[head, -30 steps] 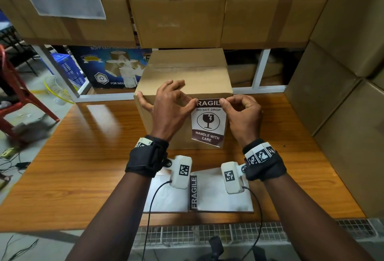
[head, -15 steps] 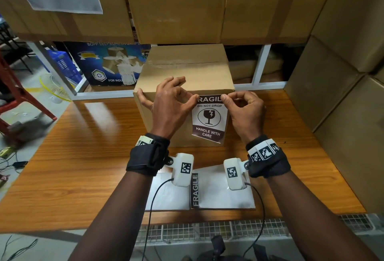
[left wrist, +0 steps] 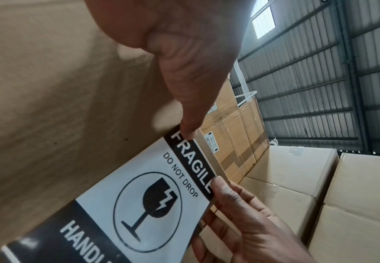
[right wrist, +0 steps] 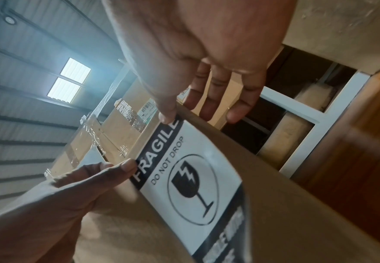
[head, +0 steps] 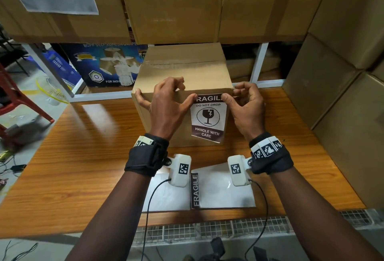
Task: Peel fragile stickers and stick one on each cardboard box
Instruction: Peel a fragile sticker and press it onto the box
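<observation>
Cardboard box (head: 182,77) face takes the sticker (head: 208,118): your left hand (head: 168,102) and right hand (head: 246,105) each pinch-grip a top corner so it lands square.

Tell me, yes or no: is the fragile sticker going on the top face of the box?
No. The fragile sticker hangs against the front face of the cardboard box, its top corners held by the left hand and right hand.

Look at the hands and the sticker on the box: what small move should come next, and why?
Probably press the top edge flat, then smooth downward. The left hand and right hand pinch the fragile sticker by its top corners against the cardboard box front, level with its upper edge; its lower edge appears to stand off the box.
</observation>
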`<state>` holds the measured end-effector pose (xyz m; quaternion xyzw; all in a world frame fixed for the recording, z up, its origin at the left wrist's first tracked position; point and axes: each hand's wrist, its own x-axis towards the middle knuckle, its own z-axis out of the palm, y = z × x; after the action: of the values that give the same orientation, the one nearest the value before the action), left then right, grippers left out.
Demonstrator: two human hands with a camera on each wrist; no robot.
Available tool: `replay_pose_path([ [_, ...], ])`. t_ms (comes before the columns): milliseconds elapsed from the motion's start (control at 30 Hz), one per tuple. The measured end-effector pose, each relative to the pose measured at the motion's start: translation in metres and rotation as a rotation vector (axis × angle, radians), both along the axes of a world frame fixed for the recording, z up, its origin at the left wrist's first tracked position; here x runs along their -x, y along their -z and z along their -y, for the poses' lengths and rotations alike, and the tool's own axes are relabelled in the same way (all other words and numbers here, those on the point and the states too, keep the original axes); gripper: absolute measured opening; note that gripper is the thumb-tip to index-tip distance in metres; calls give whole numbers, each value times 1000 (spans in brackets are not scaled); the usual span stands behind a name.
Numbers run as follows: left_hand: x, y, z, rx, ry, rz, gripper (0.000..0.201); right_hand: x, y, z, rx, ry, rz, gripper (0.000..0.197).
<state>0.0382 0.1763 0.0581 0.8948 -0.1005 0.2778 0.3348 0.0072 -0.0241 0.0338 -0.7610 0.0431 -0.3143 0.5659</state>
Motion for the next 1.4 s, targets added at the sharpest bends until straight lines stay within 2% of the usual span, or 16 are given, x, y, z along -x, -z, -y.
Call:
replay_pose_path([
  [167,-1,3,-4,-64,34,62,42,-5,5,16,165,-111,-12,41],
  [233,0,3,-4,-76,40,76,40,-8,6,15,215,-91,5,46],
  [333,-3,6,-6,-74,62,82,36,-15,6,7,291,-1,54,64],
  [400,-6,7,-6,-69,57,82,41,-20,4,3,351,47,85,69],
  [633,-12,8,14,-118,-53,27,72,-27,12,28,548,-69,171,51],
  [733,-7,5,24,-193,-134,14,72,-30,10,33,625,-124,193,39],
  [900,-10,15,17,-252,-91,72,69,-31,6,42,688,-168,153,36],
  [1000,-13,22,5,-354,-44,135,72,-33,5,40,692,-174,101,47],
  [1100,-18,24,-7,-441,24,119,80,-38,8,32,729,-164,36,66],
  [1200,-24,26,-19,-475,91,118,83,-40,13,29,749,-161,45,72],
  [1300,-24,24,-20,-412,100,168,75,-40,17,33,805,-190,46,79],
  [1400,-18,23,-4,-302,4,170,69,-40,15,35,835,-220,23,80],
])
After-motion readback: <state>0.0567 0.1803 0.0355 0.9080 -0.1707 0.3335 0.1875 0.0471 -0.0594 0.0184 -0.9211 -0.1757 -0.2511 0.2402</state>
